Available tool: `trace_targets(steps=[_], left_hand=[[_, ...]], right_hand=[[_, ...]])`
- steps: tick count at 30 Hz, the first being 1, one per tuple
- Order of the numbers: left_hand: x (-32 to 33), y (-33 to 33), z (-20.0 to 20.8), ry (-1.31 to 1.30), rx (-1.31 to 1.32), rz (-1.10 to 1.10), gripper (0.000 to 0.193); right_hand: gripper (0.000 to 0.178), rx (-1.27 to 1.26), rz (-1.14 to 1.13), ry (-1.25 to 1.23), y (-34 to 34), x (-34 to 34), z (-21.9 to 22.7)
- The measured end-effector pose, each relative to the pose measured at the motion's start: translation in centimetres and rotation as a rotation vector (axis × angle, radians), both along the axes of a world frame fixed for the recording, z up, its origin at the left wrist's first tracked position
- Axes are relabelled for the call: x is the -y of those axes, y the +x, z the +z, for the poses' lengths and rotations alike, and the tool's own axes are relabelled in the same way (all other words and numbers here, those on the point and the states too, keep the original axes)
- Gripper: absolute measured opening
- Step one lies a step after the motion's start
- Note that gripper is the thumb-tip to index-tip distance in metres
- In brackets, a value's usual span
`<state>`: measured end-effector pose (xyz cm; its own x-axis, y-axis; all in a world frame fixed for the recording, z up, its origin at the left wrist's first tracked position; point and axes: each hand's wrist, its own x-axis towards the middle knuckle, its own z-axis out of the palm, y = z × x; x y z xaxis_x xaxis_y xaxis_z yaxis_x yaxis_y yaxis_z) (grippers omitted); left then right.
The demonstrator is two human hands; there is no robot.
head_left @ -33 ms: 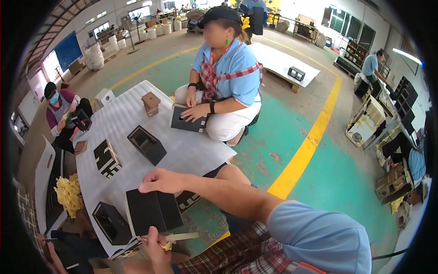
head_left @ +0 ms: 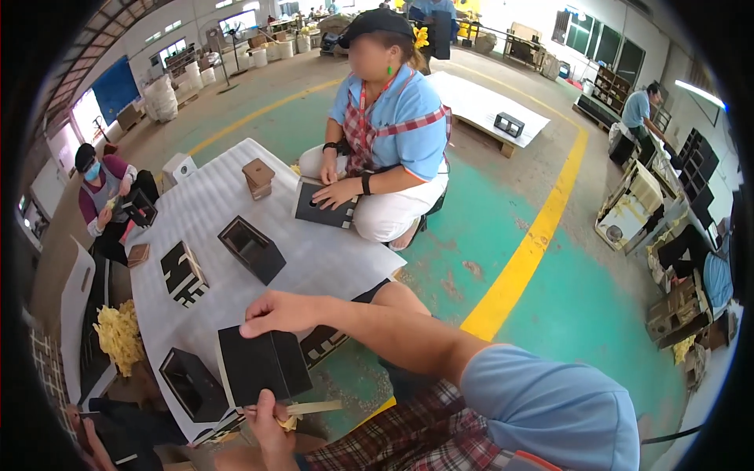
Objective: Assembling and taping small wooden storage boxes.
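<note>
I hold a black box (head_left: 263, 361) with a pale edge, tilted above the near end of the white-covered table. My left hand (head_left: 271, 432) grips its lower edge, thumb on the front face. A cream strip (head_left: 314, 407) and a bit of yellow material (head_left: 289, 424) stick out beside those fingers. At the top edge is my right hand (head_left: 279, 312), its thumb pressed on the face and the other fingers curled, partly hidden. Close by on the left lies an open-fronted black box (head_left: 191, 385). Another open black box (head_left: 253, 250) lies beyond my right hand.
White sheeting (head_left: 212, 196) covers the low table, bearing a black-and-cream box (head_left: 184, 271) and stacked brown pieces (head_left: 258, 177). A person (head_left: 393, 133) crouches opposite, hands on a dark panel (head_left: 326, 208). Another person (head_left: 110, 188) works far left. Yellow scraps (head_left: 119, 336) are heaped left.
My right thumb has come down onto the upper part of the box's face. The box has shifted very slightly; my left hand has stayed in place.
</note>
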<state>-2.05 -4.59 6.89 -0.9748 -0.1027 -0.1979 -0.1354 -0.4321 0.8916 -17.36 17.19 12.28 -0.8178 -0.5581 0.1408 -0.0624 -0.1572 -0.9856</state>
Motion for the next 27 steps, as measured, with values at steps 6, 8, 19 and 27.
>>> trace_targets(steps=[6,8,19,27], left_hand=[[0.2,0.5,-0.8,-0.631,0.032,-0.286,0.03],[-2.0,0.2,1.8,-0.798,-0.162,-0.307,0.039],[1.4,-2.4,9.4,-0.889,-0.086,-0.238,0.02],[-2.3,-5.2,5.2,-1.244,-0.352,0.094,0.02]], right_hand=[[0.047,-0.077,0.14,0.128,0.9,0.7,-1.3],[0.05,-0.319,-0.079,0.464,0.6,0.9,-1.5],[0.039,-0.262,0.115,0.444,1.8,-1.9,0.7],[0.04,-0.5,0.066,0.604,3.8,0.3,-0.3]])
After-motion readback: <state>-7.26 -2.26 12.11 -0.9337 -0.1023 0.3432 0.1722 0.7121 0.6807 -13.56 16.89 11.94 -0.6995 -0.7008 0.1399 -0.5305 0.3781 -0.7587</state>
